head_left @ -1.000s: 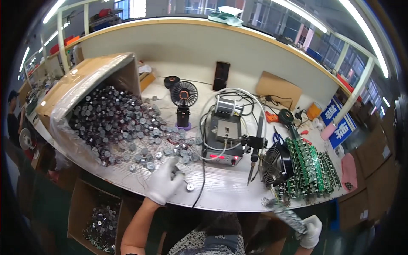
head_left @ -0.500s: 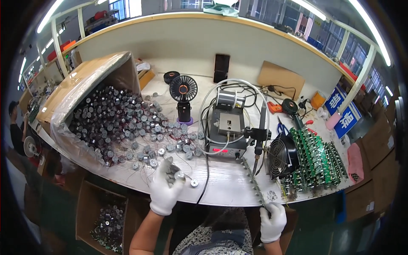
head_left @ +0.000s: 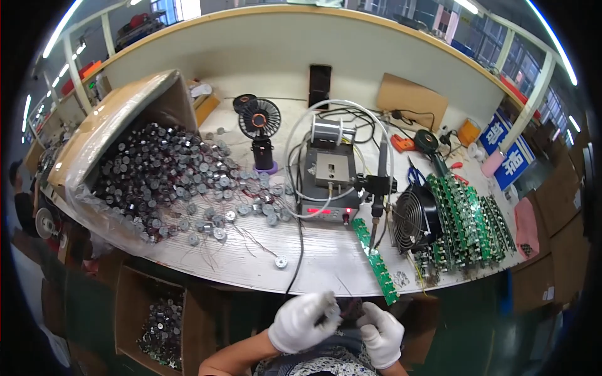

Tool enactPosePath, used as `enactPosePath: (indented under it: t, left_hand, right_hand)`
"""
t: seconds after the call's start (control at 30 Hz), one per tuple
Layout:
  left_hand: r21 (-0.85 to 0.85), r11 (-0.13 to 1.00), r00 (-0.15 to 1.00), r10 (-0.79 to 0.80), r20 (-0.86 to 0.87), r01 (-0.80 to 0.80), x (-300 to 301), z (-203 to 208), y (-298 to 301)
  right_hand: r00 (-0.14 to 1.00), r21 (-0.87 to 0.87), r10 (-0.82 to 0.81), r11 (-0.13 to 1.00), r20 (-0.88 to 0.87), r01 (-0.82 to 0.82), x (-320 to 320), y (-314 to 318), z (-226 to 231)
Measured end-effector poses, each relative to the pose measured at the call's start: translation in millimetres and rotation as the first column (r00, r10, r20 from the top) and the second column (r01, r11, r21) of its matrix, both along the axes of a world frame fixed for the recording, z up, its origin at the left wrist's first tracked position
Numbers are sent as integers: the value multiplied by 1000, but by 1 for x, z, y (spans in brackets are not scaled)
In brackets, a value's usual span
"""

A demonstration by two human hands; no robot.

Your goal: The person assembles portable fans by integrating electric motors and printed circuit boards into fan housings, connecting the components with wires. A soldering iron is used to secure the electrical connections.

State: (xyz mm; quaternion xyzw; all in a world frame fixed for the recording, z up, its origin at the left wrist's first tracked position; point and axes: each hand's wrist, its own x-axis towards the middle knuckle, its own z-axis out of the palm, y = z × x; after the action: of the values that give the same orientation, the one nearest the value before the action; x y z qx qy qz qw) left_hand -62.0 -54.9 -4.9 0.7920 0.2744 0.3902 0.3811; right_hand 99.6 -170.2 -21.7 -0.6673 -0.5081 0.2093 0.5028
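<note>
1. A small grey motor (head_left: 333, 312), blurred and partly hidden, sits in the left hand (head_left: 301, 325).
2. A green circuit-board strip (head_left: 380, 271), dotted with small components, lies aslant on the white table (head_left: 326, 269), its near end jutting past the front edge.

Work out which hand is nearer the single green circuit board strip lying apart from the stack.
Right: the right hand is just below the green strip in the picture; the left hand is farther off, below and to its left.

Black phone (head_left: 320, 86) upright against the pale partition (head_left: 251, 59).
</note>
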Motion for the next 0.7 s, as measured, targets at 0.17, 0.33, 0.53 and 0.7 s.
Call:
enactPosePath:
  t: [0.17,0.33,0.53,0.7]
  left_hand:
    - [364,932,979,-63,191,-11,9,-19,-6]
    - [290,957,993,55,-105,-23,-10,-15,16]
    - [513,854,921,261,-289,-81,-17,-18,37]
    - [420,900,966,204,-160,-121,-13,-7,21]
  right_hand:
    - [766,-149,-3,981,-642,-121,-12,11,1]
    - [726,-323,-120,935,-678,-148,-19,20,27]
    - [768,-215,-102,976,-633,-47,-31,38,-1]
    - [804,-181,-114,983,-584,8,-41,48,6]
